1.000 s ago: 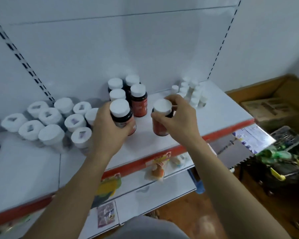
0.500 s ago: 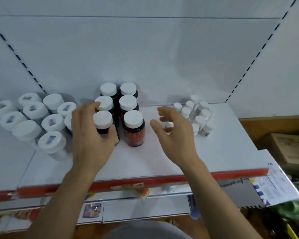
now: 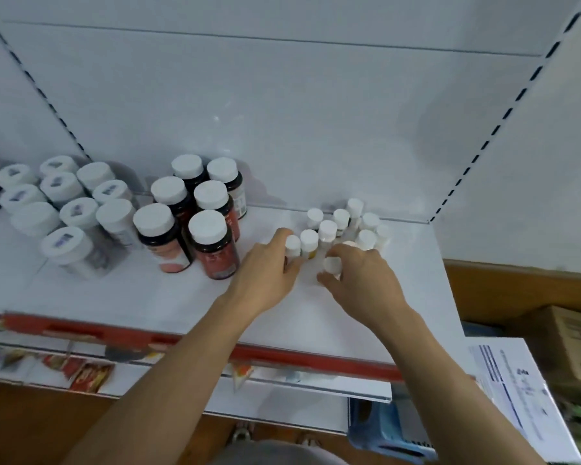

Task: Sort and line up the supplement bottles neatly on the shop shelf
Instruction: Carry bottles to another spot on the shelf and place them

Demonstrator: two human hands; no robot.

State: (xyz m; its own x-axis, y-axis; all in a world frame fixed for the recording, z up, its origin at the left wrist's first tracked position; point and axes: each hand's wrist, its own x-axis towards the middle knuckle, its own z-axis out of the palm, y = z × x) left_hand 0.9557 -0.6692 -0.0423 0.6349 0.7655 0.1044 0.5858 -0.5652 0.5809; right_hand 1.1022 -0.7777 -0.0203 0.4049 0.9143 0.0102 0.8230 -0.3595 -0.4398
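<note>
Shelf (image 3: 316,323) bare in front; dark bottles (image 3: 212,243) block the left.

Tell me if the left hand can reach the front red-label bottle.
Probably yes: the left hand sits beside the red-label bottle, only bare shelf between, though its fingers touch a small bottle.

Soft, even overhead light, faint shadows, slight blur, bowed wide-angle edges.

Head view, close above shelf (image 3: 316,317)
</note>
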